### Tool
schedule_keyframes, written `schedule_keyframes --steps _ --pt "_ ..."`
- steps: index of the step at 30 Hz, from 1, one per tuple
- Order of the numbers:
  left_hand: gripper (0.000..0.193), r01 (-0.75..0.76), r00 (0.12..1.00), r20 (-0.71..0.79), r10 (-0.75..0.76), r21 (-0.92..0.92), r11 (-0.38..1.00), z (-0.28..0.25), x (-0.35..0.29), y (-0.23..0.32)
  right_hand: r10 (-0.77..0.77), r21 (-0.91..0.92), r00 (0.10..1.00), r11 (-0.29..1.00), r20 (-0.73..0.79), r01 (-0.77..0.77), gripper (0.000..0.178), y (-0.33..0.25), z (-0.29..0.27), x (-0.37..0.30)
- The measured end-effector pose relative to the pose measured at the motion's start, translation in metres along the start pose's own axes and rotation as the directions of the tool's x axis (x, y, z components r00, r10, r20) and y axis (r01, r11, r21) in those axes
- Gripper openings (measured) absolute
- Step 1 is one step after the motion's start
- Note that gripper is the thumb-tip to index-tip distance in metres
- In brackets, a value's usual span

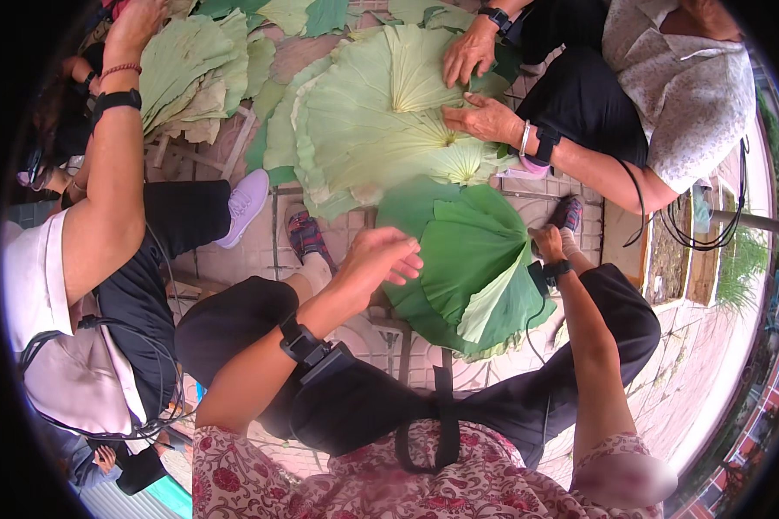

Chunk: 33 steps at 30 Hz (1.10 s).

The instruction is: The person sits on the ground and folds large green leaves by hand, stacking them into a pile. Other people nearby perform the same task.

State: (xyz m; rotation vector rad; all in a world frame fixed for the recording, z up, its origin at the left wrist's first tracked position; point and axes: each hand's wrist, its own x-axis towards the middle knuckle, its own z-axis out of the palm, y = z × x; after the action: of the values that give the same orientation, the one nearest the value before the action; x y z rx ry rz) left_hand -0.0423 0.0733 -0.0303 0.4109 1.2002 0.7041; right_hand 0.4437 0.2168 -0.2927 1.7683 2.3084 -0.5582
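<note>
A dark green lotus leaf [476, 251], folded and gathered toward one point, spreads in front of my knees. At that gathered point my right hand [547, 244] is closed on the leaf's right edge; part of its fingers is hidden. A pale underside flap [498, 303] shows on the leaf's near side. Beside the leaf's left edge, my left hand [376, 262] is raised with fingers loosely bent and apart, holding nothing. Beyond the green leaf lies a stack of paler lotus leaves [346, 121], flattened and overlapping.
Across from me, a co-worker's two hands [480, 117] rest on the pale stack. To the left, another person's arm [112, 173] reaches past another leaf pile [190, 69] on a low wooden frame [238, 143]. Feet stand on the paved floor [260, 225]; black cables [710, 229] hang at right.
</note>
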Motion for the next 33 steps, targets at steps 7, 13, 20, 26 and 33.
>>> schedule_keyframes --steps 7,13,20,26,33 --pt "0.026 0.037 0.999 -0.026 -0.034 0.100 0.994 0.014 0.003 -0.043 0.390 0.670 0.918 0.663 0.072 -0.334 0.042 -0.071 0.020 -0.034" --pt "0.029 0.040 0.998 0.035 -0.050 0.246 0.968 0.021 0.004 -0.030 0.288 0.718 0.949 0.633 0.130 -0.290 0.032 -0.111 -0.002 -0.042" --pt "0.038 0.219 0.975 0.008 -0.223 0.159 0.963 0.043 -0.001 -0.053 -0.084 0.768 0.950 0.612 0.302 -0.190 0.040 -0.221 -0.107 -0.116" --pt "0.037 0.241 0.970 0.068 -0.232 -0.229 0.943 0.039 -0.015 -0.118 -0.437 0.527 0.899 0.754 -0.043 0.392 0.053 -0.322 -0.139 -0.213" --pt "0.031 -0.043 0.990 0.125 0.063 -0.157 0.987 0.043 -0.084 -0.059 -0.519 0.554 0.824 0.626 -0.228 0.548 0.081 -0.326 -0.192 -0.256"
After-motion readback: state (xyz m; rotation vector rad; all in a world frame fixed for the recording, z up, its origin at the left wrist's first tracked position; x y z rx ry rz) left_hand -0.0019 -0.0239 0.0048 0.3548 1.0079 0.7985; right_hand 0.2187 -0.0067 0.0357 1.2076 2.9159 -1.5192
